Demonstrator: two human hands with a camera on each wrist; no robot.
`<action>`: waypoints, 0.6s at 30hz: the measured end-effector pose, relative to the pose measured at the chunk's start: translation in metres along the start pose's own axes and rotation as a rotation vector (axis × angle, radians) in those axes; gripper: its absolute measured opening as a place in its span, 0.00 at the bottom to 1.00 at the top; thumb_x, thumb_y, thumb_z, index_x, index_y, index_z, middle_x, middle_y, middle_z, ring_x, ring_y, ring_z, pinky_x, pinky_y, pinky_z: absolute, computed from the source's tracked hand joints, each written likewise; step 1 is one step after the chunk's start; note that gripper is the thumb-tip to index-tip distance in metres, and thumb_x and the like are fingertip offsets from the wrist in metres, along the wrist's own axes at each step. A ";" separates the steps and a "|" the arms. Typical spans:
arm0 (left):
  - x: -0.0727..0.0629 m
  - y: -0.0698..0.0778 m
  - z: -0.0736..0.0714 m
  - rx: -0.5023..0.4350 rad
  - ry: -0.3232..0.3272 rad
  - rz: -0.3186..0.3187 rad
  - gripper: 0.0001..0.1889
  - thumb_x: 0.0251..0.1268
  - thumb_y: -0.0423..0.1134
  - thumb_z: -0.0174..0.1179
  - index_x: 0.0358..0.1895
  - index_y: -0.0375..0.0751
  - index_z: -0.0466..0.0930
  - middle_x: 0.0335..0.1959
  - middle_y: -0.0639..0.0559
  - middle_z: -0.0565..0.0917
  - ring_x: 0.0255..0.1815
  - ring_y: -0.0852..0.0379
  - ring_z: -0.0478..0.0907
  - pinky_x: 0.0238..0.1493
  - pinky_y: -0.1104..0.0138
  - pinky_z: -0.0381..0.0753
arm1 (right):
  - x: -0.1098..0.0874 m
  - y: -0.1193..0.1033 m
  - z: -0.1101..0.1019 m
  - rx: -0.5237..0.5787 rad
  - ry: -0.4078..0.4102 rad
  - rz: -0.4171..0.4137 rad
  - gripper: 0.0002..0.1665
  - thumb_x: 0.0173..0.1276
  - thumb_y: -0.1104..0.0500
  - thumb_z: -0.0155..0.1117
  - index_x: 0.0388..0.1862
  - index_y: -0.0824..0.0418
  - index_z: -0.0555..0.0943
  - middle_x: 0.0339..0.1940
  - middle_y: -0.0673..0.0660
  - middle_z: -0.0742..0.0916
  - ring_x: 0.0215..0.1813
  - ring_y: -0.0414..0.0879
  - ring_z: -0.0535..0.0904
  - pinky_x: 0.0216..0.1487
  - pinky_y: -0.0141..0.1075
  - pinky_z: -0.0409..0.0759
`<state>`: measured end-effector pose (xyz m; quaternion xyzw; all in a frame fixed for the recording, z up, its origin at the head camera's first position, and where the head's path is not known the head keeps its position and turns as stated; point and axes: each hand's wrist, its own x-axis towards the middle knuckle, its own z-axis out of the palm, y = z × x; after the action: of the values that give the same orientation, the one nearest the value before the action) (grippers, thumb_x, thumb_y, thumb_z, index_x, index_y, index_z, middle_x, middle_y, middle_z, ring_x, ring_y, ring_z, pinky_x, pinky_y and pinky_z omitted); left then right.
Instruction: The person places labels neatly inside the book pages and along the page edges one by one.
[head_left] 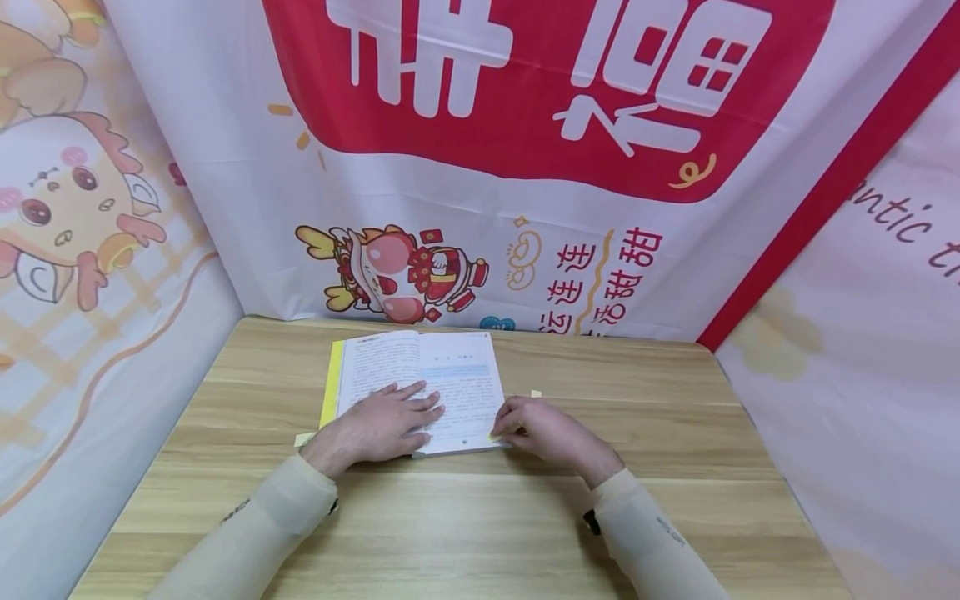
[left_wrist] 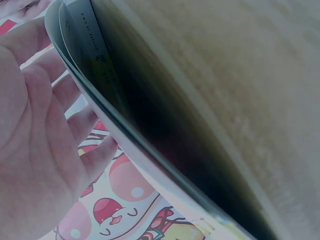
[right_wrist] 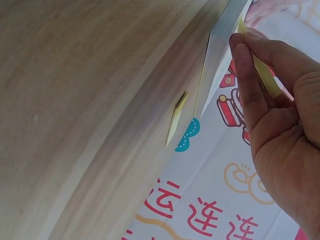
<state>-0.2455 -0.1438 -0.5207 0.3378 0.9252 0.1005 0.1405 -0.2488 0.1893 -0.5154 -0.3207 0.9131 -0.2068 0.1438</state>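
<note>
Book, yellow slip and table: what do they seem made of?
Book: paper, seemingly matte; thin stacked leaves show at its edge.
Yellow slip: probably matte paper, being thin and without visible gloss; plastic can't be ruled out.
Table: wood or wood-print laminate, perhaps satin, from the streaked grain and soft bright patch.

beige sleeves (head_left: 251, 533) | dark marking (head_left: 670, 531), seemingly lettering | black bits (head_left: 592, 523) at cuffs (head_left: 300, 493)
</note>
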 end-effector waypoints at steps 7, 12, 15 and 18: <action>0.000 0.000 0.000 0.003 0.000 0.000 0.31 0.94 0.53 0.59 0.90 0.49 0.75 0.95 0.48 0.72 1.00 0.37 0.59 0.99 0.32 0.59 | -0.002 -0.003 -0.001 -0.025 -0.016 -0.020 0.10 0.83 0.64 0.78 0.57 0.56 0.99 0.61 0.52 0.94 0.64 0.46 0.91 0.71 0.45 0.94; 0.000 0.000 0.001 0.008 -0.003 0.000 0.31 0.94 0.53 0.59 0.91 0.49 0.75 0.95 0.47 0.71 1.00 0.37 0.59 0.99 0.32 0.58 | -0.005 -0.005 -0.001 -0.095 -0.051 -0.066 0.11 0.85 0.59 0.78 0.61 0.53 0.99 0.66 0.50 0.95 0.70 0.46 0.90 0.77 0.47 0.92; 0.000 0.000 0.001 0.011 -0.001 0.001 0.31 0.94 0.53 0.59 0.91 0.49 0.75 0.95 0.47 0.71 1.00 0.37 0.59 0.99 0.31 0.58 | -0.006 -0.005 -0.001 -0.130 -0.057 -0.107 0.12 0.86 0.57 0.77 0.62 0.52 0.98 0.68 0.49 0.95 0.72 0.46 0.89 0.80 0.48 0.90; 0.000 0.000 0.000 0.008 -0.002 0.000 0.31 0.94 0.53 0.59 0.91 0.48 0.74 0.95 0.47 0.71 1.00 0.37 0.59 0.99 0.31 0.58 | -0.007 -0.001 -0.001 -0.144 -0.045 -0.112 0.12 0.87 0.55 0.77 0.62 0.51 0.98 0.67 0.47 0.95 0.72 0.45 0.89 0.82 0.49 0.88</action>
<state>-0.2453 -0.1439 -0.5209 0.3384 0.9255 0.0965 0.1402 -0.2432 0.1929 -0.5133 -0.3855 0.9026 -0.1413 0.1293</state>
